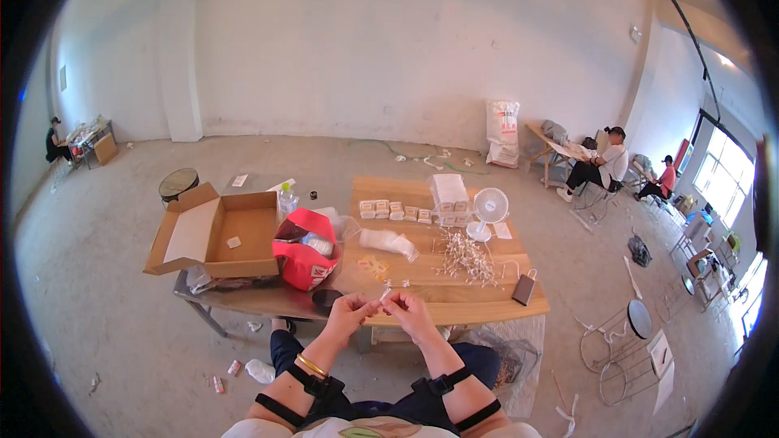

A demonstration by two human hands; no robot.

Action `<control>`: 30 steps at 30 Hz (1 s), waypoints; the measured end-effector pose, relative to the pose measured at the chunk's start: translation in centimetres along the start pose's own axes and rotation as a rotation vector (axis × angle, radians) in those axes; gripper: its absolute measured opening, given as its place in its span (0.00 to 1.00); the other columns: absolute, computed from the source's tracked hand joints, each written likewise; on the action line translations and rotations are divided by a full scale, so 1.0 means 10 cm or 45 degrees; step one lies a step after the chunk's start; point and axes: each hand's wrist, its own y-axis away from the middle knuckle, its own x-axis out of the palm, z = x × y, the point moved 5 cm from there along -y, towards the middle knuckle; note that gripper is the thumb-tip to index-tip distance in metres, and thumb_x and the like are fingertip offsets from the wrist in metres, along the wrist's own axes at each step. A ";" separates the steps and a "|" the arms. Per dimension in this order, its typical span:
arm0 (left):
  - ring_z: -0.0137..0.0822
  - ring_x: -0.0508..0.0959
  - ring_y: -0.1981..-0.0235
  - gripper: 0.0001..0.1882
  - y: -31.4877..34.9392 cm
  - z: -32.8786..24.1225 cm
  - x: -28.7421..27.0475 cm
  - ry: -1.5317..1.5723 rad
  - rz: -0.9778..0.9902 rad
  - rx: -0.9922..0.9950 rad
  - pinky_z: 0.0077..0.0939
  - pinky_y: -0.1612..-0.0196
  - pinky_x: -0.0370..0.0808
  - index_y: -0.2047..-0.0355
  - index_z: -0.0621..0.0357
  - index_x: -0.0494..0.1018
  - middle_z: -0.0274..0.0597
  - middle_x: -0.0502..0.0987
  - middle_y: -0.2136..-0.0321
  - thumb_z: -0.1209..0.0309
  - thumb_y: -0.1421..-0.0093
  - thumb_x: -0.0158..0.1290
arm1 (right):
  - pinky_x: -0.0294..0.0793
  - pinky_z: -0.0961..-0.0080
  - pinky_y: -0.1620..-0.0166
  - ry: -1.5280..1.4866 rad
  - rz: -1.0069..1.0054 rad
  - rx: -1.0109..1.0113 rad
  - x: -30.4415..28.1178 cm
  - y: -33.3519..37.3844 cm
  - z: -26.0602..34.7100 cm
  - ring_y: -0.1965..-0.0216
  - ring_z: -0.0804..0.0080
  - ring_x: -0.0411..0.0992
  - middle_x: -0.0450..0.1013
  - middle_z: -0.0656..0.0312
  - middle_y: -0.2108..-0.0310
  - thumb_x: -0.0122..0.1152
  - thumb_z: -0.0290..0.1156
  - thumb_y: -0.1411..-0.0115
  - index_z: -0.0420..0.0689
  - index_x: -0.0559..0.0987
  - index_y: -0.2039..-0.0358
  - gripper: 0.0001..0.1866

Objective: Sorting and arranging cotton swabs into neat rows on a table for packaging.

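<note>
Wooden table (406,186) ahead. Open carton (242,269) to its left; red bag (312,269) just beside carton. Heap of white pieces (466,261) on table, in front of fan (490,205). Left hand (355,314) and right hand (410,313): fingertips together at near edge, both pinching one small white stick (385,294) between them.

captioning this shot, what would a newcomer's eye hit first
Probably the red bag, left of centre beside the open cardboard box. Then the white fan behind a tangled white pile on the wooden table. Nearer, the left hand and right hand pinch a small white piece.
</note>
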 end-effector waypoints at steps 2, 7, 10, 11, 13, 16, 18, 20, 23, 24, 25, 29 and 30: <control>0.19 0.73 0.76 0.10 0.00 0.01 0.00 0.053 0.029 -0.008 0.15 0.74 0.64 0.68 0.57 0.80 0.32 0.79 0.75 0.63 0.39 0.62 | 0.70 0.84 0.62 0.021 -0.023 -0.005 0.00 0.00 0.01 0.68 0.85 0.70 0.75 0.70 0.71 0.63 0.28 0.36 0.41 0.80 0.66 0.05; 0.20 0.74 0.76 0.12 0.03 -0.01 0.04 0.146 0.029 0.011 0.15 0.74 0.64 0.68 0.57 0.80 0.33 0.79 0.76 0.62 0.36 0.59 | 0.68 0.86 0.65 0.059 -0.041 -0.030 0.00 -0.04 0.00 0.70 0.86 0.68 0.73 0.72 0.73 0.64 0.29 0.37 0.42 0.79 0.68 0.05; 0.22 0.75 0.75 0.13 0.04 0.03 0.03 0.182 0.016 0.006 0.16 0.73 0.66 0.68 0.59 0.79 0.34 0.79 0.76 0.61 0.34 0.57 | 0.68 0.84 0.65 0.084 -0.029 -0.082 0.03 -0.05 0.01 0.71 0.85 0.68 0.73 0.70 0.73 0.65 0.34 0.37 0.42 0.78 0.69 0.09; 0.23 0.75 0.75 0.14 0.04 0.04 0.03 0.192 0.007 0.000 0.17 0.72 0.67 0.68 0.59 0.79 0.34 0.79 0.76 0.61 0.33 0.55 | 0.68 0.83 0.66 0.089 -0.027 -0.100 0.04 -0.05 0.02 0.71 0.85 0.68 0.73 0.70 0.73 0.65 0.33 0.37 0.41 0.78 0.69 0.09; 0.23 0.75 0.76 0.15 0.06 0.04 0.03 0.232 -0.022 0.008 0.17 0.72 0.68 0.70 0.59 0.79 0.34 0.78 0.77 0.60 0.33 0.55 | 0.69 0.83 0.66 0.091 -0.024 -0.117 0.07 -0.03 0.07 0.71 0.85 0.68 0.73 0.70 0.73 0.65 0.33 0.37 0.41 0.79 0.69 0.09; 0.25 0.75 0.76 0.17 0.09 0.02 0.03 0.265 -0.048 0.016 0.19 0.72 0.69 0.72 0.60 0.78 0.34 0.78 0.78 0.59 0.33 0.55 | 0.70 0.82 0.65 0.124 0.003 -0.103 0.08 -0.01 0.10 0.71 0.84 0.69 0.75 0.69 0.73 0.65 0.33 0.37 0.41 0.79 0.69 0.09; 0.26 0.76 0.76 0.18 0.09 0.01 0.04 0.257 -0.047 0.016 0.20 0.71 0.70 0.72 0.62 0.78 0.35 0.77 0.78 0.60 0.32 0.54 | 0.71 0.81 0.64 0.138 0.022 -0.130 0.08 0.00 0.13 0.70 0.84 0.70 0.76 0.68 0.72 0.64 0.33 0.37 0.40 0.79 0.68 0.09; 0.25 0.75 0.78 0.21 0.09 -0.02 0.06 0.217 -0.034 0.038 0.20 0.72 0.70 0.75 0.62 0.77 0.35 0.77 0.80 0.57 0.31 0.52 | 0.71 0.81 0.65 0.180 0.031 -0.140 0.07 -0.01 0.14 0.70 0.84 0.70 0.76 0.68 0.73 0.64 0.33 0.37 0.40 0.79 0.68 0.10; 0.25 0.73 0.80 0.24 0.09 -0.02 0.04 0.147 -0.054 0.050 0.20 0.74 0.69 0.78 0.61 0.76 0.36 0.75 0.83 0.55 0.31 0.50 | 0.70 0.82 0.65 0.239 0.053 -0.128 0.10 -0.01 0.16 0.71 0.86 0.69 0.75 0.69 0.73 0.64 0.31 0.37 0.40 0.79 0.69 0.08; 0.25 0.73 0.80 0.24 0.10 -0.01 0.03 0.146 -0.056 0.050 0.20 0.74 0.69 0.78 0.61 0.76 0.36 0.75 0.83 0.55 0.31 0.50 | 0.69 0.84 0.65 0.257 0.063 -0.109 0.11 -0.01 0.16 0.71 0.87 0.67 0.73 0.72 0.74 0.64 0.30 0.37 0.41 0.79 0.69 0.07; 0.25 0.72 0.81 0.25 0.09 -0.01 0.02 0.122 -0.062 0.052 0.20 0.74 0.68 0.79 0.61 0.75 0.35 0.75 0.84 0.54 0.30 0.49 | 0.69 0.84 0.65 0.256 0.064 -0.110 0.12 0.00 0.17 0.71 0.87 0.67 0.73 0.72 0.74 0.64 0.30 0.37 0.41 0.79 0.69 0.07; 0.26 0.72 0.84 0.28 0.09 0.01 -0.01 0.004 -0.068 0.041 0.20 0.77 0.67 0.80 0.60 0.75 0.36 0.75 0.85 0.52 0.29 0.46 | 0.69 0.82 0.67 0.358 0.044 -0.170 0.16 0.02 0.19 0.72 0.86 0.67 0.74 0.70 0.75 0.65 0.32 0.37 0.39 0.79 0.69 0.09; 0.26 0.72 0.84 0.28 0.10 -0.04 -0.01 0.002 -0.068 0.040 0.20 0.77 0.67 0.80 0.60 0.75 0.36 0.75 0.85 0.52 0.29 0.46 | 0.69 0.80 0.68 0.325 0.031 -0.193 0.16 0.03 0.21 0.73 0.85 0.67 0.75 0.68 0.75 0.65 0.34 0.37 0.39 0.79 0.70 0.11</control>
